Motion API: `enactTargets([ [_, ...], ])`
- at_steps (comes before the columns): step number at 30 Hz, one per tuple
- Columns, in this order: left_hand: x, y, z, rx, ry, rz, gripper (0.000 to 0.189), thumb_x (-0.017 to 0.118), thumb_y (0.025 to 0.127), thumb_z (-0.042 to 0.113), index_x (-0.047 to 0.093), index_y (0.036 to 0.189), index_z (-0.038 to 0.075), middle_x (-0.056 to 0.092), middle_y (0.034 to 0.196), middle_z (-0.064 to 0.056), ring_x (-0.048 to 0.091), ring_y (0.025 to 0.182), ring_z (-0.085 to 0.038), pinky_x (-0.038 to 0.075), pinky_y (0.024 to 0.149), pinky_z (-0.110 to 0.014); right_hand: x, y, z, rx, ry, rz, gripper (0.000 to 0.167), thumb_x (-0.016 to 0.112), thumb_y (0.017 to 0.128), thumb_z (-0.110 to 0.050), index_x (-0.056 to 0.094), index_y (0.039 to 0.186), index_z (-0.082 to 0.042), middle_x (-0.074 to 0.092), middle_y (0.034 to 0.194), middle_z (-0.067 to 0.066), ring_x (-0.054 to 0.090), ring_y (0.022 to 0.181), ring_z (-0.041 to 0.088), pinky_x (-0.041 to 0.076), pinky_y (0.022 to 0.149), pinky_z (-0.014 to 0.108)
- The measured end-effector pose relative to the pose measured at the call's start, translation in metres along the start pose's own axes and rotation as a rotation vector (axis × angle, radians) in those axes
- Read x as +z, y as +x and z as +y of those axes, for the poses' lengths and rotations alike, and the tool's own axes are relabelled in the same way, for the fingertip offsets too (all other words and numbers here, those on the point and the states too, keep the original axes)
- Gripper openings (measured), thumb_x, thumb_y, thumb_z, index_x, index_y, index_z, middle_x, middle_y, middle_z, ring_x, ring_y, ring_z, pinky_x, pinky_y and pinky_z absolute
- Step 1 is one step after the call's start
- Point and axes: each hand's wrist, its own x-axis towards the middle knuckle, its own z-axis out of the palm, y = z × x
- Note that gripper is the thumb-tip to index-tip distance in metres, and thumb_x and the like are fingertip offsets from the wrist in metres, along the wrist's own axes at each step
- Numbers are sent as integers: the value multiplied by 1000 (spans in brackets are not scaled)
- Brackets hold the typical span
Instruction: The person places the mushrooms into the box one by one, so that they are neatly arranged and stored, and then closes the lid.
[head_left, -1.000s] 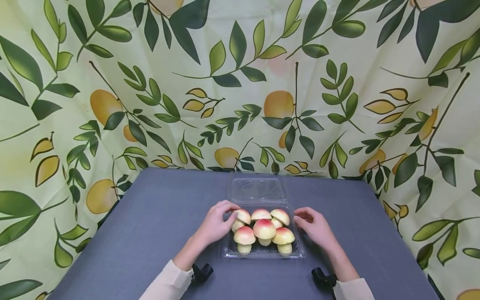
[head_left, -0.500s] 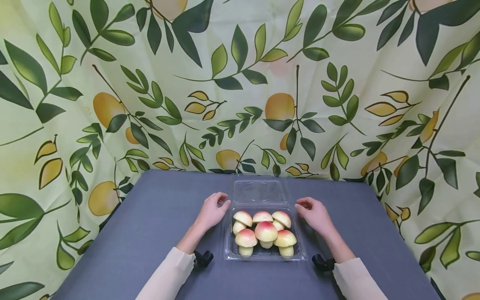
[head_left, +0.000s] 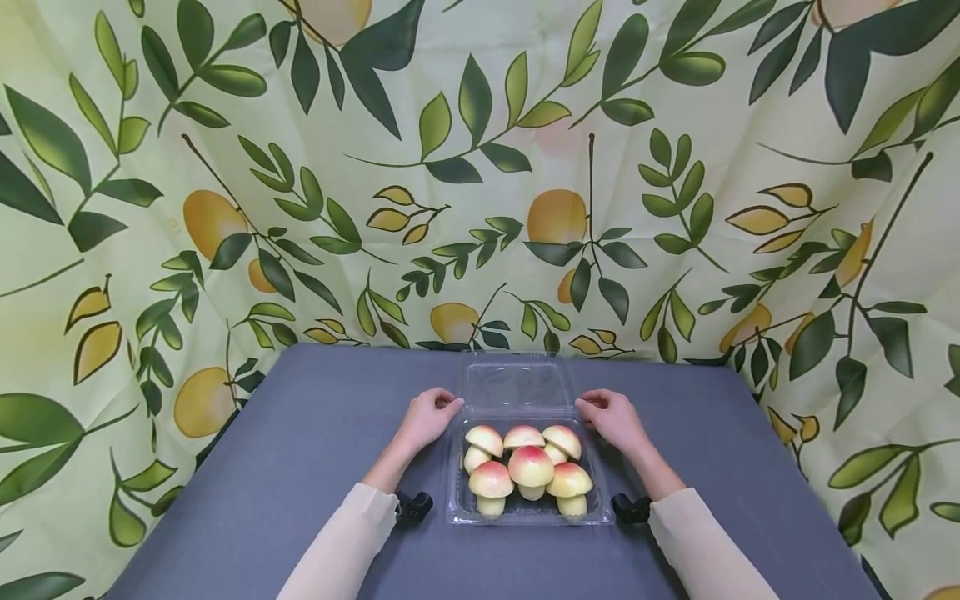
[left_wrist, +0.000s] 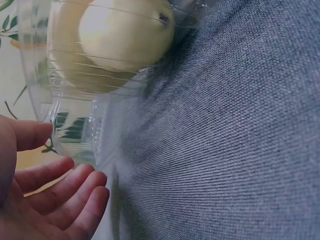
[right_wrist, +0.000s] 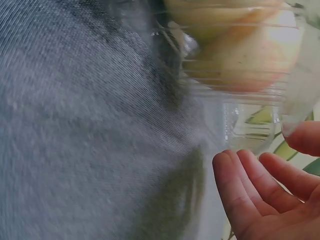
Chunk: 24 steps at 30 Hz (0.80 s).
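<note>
A clear plastic clamshell box (head_left: 455,510) lies with its lid (head_left: 517,385) folded back behind it. Several mushroom-shaped pieces (head_left: 531,467), with pale stems and caps tinged red and yellow, sit in the base. My left hand (head_left: 431,414) is at the box's back left corner, near the hinge. In the left wrist view its thumb (left_wrist: 35,134) reaches the clear plastic, apart from the relaxed fingers (left_wrist: 75,190). At the back right corner, my right hand (head_left: 609,415) mirrors it. The right thumb (right_wrist: 302,136) meets the rim in the right wrist view, its fingers (right_wrist: 245,185) loosely bent below.
The box stands on a table with a grey-blue cloth (head_left: 345,467). Behind the table's far edge hangs a curtain (head_left: 480,208) printed with leaves and fruit. Black wrist mounts (head_left: 414,506) show beside both pale sleeves (head_left: 341,546).
The left hand has drawn back from the left mushroom-shaped piece to the hinge corner. My right hand has moved inward and slightly back to the opposite corner. The box stays in place.
</note>
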Motion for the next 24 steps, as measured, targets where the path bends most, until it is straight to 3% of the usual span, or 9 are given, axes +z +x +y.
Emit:
enactTargets([
  [10,1,5,1,24,-49,0,20,68,97,19,73,102,0,72,93,-9,67,89,-25,55,81,-42,6,0,1,14,96,11,34,64,99,-13,62,120,14,69,95,19,70,81,22,61,73,35],
  [24,1,11,9,47,-78,13,19,72,92,13,72,103,-2,72,91,-10,69,86,-24,56,80,-40,-4,0,-2,58,187,5,35,64,100,-12,60,124,14,68,104,22,70,85,19,61,77,33],
])
